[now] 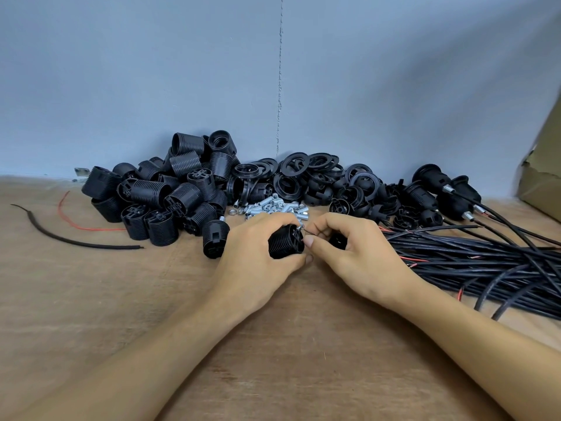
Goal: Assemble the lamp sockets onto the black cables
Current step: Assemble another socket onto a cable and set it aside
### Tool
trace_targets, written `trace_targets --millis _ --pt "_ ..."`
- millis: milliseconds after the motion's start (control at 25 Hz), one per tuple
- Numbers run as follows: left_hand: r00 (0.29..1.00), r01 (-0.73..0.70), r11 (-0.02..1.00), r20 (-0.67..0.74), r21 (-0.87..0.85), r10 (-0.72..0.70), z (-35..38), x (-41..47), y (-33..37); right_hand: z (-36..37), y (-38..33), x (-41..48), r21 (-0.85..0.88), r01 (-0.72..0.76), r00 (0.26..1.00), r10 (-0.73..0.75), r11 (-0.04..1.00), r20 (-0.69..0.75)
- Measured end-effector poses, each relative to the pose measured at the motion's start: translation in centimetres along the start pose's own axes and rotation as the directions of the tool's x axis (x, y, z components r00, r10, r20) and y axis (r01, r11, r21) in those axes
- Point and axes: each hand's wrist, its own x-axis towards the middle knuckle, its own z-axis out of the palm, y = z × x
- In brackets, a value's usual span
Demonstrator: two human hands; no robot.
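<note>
The left hand [258, 262] is curled round a ribbed black socket body [283, 243], its terminal face turned toward 3 o'clock, held low over the surface [273, 360] at the middle of the view. The right hand [355, 256] pinches a thin wire end [310, 232] between thumb and forefinger right at that face. A second black part [337, 240] sits tucked under its other fingers; whether that is a cap already threaded on the cable I cannot tell. The likeliest slip is the fine strand missing its terminal opening or splaying, since the fingertips crowd the entry and the wire looks thin and springy. A slack hold by the left hand would let the round body turn and draw the strand back out. The cable bundle [473, 259] at 3 o'clock is tangled, so drag from it could tug the wire while it is being seated. The heap of small metal threaded pieces [273, 208] lies just behind the knuckles at 12 o'clock and could be scattered by a nudge. A spare socket [215, 238] stands just beside the left hand at 9 o'clock and could easily be knocked over.
</note>
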Motion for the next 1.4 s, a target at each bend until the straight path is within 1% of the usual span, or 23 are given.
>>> trace_targets --millis 120,320,480,680,840,1040,1400 --pt "0.999 -0.028 0.999 0.032 0.042 0.027 -0.06 0.04 0.14 0.15 -0.03 -0.03 0.007 -0.018 1.0 0.018 1.0 0.008" --pt "0.998 -0.06 0.996 0.041 0.072 0.057 -0.02 -0.01 0.13 0.22 -0.14 -0.17 -0.002 -0.016 1.0 0.016 1.0 0.009" --pt "0.999 -0.048 0.998 0.021 0.038 0.047 0.12 0.14 -0.12 0.0 -0.15 -0.02 -0.025 -0.037 0.999 0.037 0.999 -0.018" --pt "0.998 -0.06 0.997 0.033 0.049 0.059 0.25 0.19 -0.24 -0.28 0.11 -0.07 0.022 -0.08 0.997 0.08 0.997 -0.01" --pt "0.997 -0.063 0.996 0.042 0.07 0.061 0.2 0.26 -0.3 0.05 0.19 -0.04 -0.03 -0.064 0.998 0.064 0.998 0.001" --pt "0.997 -0.06 0.996 0.058 0.062 0.057 0.27 0.19 -0.23 0.11 0.28 0.01 -0.032 -0.063 0.997 0.064 0.998 0.038" --pt "0.991 -0.075 0.996 0.118 0.052 0.069 0.24 0.27 -0.34 0.24 0.21 -0.17 -0.056 -0.005 0.999 0.008 0.998 0.042"
